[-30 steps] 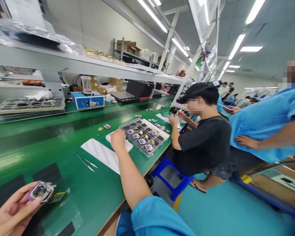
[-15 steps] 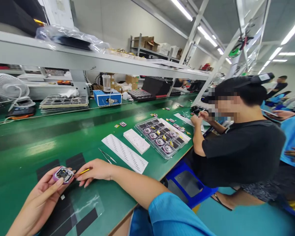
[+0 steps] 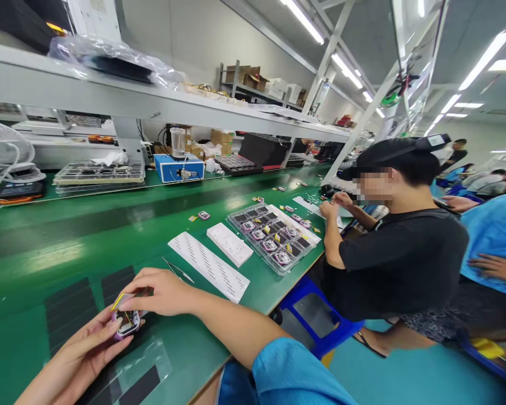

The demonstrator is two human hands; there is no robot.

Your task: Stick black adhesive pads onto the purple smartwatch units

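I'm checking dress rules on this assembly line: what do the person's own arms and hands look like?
The right arm comes out of a loose, light-blue short sleeve. The right hand and left hand are bare, without gloves. No sleeve shows on the left forearm.

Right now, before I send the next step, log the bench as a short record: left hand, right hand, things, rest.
left hand: the left hand holds a pink-framed electronic device
right hand: the right hand is over the device, a yellow strip at its top edge
things: tweezers lie beside a printed white sheet
rest: a clear tray of similar devices; a seated co-worker in black
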